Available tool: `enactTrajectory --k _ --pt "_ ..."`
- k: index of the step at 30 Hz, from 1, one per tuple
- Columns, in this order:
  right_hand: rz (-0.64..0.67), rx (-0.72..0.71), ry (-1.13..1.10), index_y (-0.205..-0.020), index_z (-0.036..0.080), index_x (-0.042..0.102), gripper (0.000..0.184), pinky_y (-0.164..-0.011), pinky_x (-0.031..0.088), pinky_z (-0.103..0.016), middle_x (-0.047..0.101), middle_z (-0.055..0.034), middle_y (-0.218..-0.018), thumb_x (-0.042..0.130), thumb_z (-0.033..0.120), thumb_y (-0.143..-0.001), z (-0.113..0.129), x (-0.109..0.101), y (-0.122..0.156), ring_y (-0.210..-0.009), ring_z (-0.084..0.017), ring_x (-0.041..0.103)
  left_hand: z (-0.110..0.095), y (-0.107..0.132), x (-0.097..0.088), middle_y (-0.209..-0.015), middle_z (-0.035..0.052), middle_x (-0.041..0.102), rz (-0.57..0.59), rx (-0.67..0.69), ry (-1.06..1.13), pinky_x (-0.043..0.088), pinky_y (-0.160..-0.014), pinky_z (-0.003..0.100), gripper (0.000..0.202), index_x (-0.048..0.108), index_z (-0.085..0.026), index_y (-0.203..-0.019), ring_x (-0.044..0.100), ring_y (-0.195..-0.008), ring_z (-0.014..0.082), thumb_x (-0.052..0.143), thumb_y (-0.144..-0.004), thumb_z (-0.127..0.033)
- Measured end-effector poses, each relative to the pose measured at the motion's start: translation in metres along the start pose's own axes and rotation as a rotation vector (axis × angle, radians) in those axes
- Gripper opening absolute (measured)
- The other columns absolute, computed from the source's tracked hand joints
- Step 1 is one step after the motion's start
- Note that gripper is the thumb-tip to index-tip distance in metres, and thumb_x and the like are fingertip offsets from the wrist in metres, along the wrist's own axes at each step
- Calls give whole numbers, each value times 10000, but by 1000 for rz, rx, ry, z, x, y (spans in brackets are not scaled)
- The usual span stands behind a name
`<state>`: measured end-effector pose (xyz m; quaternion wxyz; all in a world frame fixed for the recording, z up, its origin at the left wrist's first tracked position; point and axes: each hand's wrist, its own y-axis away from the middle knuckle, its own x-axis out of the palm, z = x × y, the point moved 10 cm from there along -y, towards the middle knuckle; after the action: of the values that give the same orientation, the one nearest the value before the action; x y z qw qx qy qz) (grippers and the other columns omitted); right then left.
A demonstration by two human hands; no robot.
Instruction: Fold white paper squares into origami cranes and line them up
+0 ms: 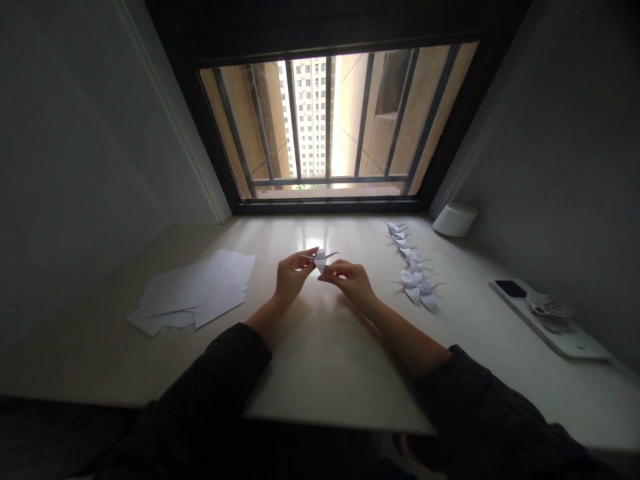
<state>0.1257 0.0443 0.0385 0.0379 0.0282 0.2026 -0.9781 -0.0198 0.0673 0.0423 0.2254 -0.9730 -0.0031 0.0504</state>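
Observation:
Between my two hands, just above the pale sill, is a white folded paper crane (321, 261) with its thin neck and tail pointing out to the sides. My left hand (291, 275) pinches it from the left, thumb and forefinger closed on the paper. From the right, my right hand (349, 279) pinches its lower part with the fingertips. A row of several finished paper cranes (413, 275) runs away from me to the right of my hands. Over on the left lies a loose pile of white paper sheets (200, 287).
A white phone (550, 323) with a decorated grip lies at the right by the wall. Farther back, a white cylindrical object (455, 220) stands in the corner. The dark-framed window (330, 207) with bars closes off the back, and the sill's front edge (340, 421) is near me.

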Motion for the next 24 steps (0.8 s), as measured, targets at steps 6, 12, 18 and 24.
enactTrajectory --k 6,12,18,24 --pt "-192 161 52 -832 203 736 353 -619 434 -298 709 -54 -751 757 450 -581 -34 -33 -2 -686 -184 609 -4 -2 -9 -927 76 714 -50 26 -145 514 -623 264 357 677 -206 -1056 660 -718 166 686 -710 -296" --pt "-290 44 127 -904 217 721 349 -610 425 -275 695 -57 -875 675 480 -678 -15 -54 -8 -732 -162 584 -11 1 -5 -927 58 717 -20 67 -285 511 -603 254 347 665 -237 -1080 650 -707 154 657 -738 -297" --pt "-227 -58 253 -816 237 725 246 -628 438 -281 665 -40 -822 660 457 -727 -1 -49 -9 -743 -163 579 -15 2 0 -927 62 716 24 115 -343 500 -600 252 340 668 -232 -1080 640 -702 155 648 -751 -317" --pt "-126 -212 553 -793 271 715 101 -744 434 -347 667 -40 -807 671 357 -762 26 -43 -11 -844 -214 537 -19 1 3 -910 47 716 57 116 -304 517 -690 285 415 626 -240 -1141 655 -745 163 664 -742 -349"
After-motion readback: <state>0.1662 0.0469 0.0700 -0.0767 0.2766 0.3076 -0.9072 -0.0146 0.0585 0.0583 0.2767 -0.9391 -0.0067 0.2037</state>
